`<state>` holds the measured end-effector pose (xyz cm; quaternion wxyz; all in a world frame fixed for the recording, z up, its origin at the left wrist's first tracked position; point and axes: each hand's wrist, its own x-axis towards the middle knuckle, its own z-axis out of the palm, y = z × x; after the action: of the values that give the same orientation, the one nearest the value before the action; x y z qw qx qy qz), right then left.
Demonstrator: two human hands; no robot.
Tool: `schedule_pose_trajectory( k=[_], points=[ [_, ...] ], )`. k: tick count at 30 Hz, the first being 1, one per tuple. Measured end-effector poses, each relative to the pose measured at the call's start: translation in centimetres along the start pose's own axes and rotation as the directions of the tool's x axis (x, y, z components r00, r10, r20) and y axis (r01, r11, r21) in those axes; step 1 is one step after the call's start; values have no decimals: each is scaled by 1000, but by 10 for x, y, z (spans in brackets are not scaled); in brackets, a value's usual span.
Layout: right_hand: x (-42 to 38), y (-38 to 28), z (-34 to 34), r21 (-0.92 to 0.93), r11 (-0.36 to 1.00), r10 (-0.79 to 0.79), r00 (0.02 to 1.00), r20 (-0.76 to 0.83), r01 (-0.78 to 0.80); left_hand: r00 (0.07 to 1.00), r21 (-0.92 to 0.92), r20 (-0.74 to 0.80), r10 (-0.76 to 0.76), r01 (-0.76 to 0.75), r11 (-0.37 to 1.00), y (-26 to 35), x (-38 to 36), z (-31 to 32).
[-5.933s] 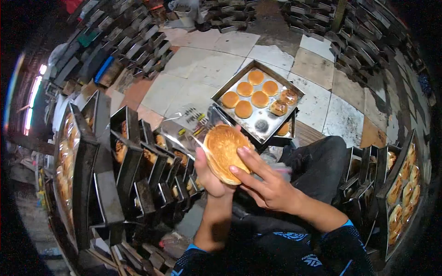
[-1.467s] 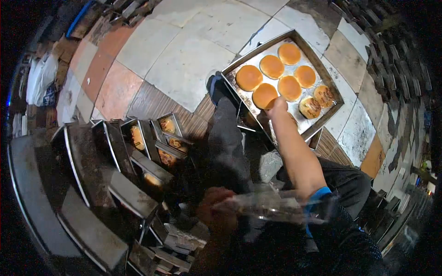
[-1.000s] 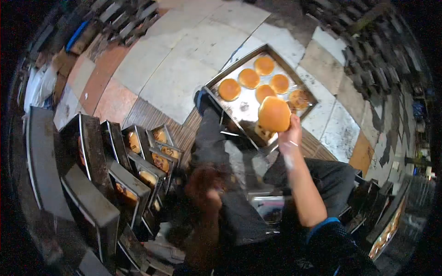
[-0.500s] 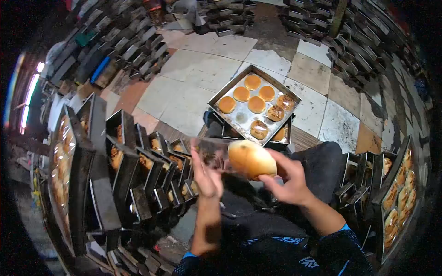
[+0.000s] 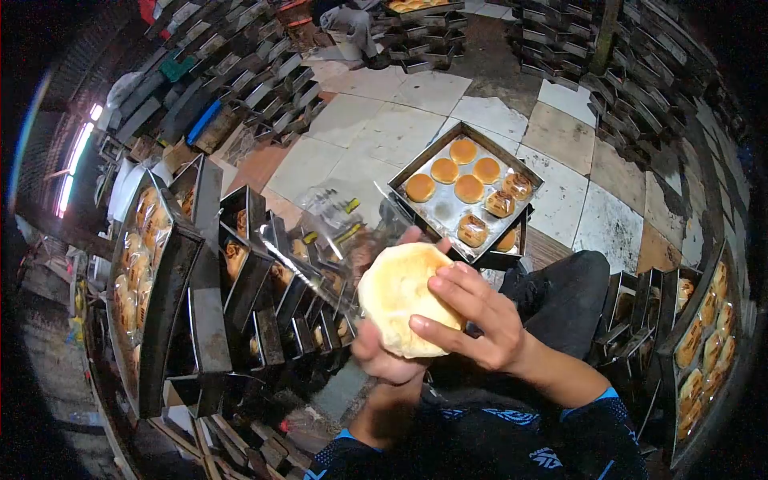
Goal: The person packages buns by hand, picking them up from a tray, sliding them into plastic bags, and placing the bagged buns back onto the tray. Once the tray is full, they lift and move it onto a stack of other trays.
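Observation:
In front of my lap a round pale-golden bun is held up between both hands, its pale underside towards me. My right hand grips it from the right, fingers and thumb pressed on its face. Behind the bun, my left hand is wrapped round its left side, partly hidden and blurred. A clear plastic bag with yellow and dark print fans out from the left hand, up and to the left. Beyond the hands, a square metal tray bears several bare buns and a few wrapped ones.
Stacked metal trays of wrapped buns rise close on my left. Another tray of wrapped buns leans at the right. More trays line the back of the tiled floor, where a person's leg shows.
The bun has turned from edge-on to face me and moved left and down onto the left hand. The left hand has gone from flat to curled behind it, with the bag spread out.

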<state>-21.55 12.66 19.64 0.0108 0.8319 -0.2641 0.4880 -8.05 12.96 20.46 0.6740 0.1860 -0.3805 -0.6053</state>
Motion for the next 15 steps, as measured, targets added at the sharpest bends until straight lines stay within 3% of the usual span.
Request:
schedule_pose_trajectory(
  k=[2, 3, 4, 6, 8, 10, 12, 14, 15],
  points=[
    [-2, 1, 3, 11, 1000, -21, 1000, 11, 21, 992, -227, -98, -74, 51, 973, 10, 3, -2],
    [-2, 1, 5, 23, 999, -37, 999, 28, 37, 996, -242, -34, -83, 73, 968, 10, 3, -6],
    [0, 1, 7, 27, 999, -36, 999, 28, 36, 996, -240, -37, -84, 72, 968, 5, 2, -7],
    [8, 2, 8, 33, 998, 53, 997, 58, -55, 988, -62, -153, 22, -32, 998, -9, 0, -3],
    [13, -4, 6, 68, 992, 96, 984, 149, -107, 978, -200, -209, -22, -21, 980, 2, 9, -11],
    [8, -11, 10, 139, 975, 130, 956, 262, -171, 964, -13, -256, 71, -77, 997, 4, 9, -10],
    [5, -9, 10, 94, 987, 109, 971, 214, -131, 1000, 152, 12, -28, 26, 988, 5, -8, -15],
    [9, -9, 4, 91, 991, 94, 992, 81, -102, 998, 39, -60, -25, 28, 999, 14, -4, -18],
    [6, -5, 3, 32, 999, 32, 994, 105, -35, 992, -67, -125, -31, 23, 997, 23, 1, -17]
  ],
)
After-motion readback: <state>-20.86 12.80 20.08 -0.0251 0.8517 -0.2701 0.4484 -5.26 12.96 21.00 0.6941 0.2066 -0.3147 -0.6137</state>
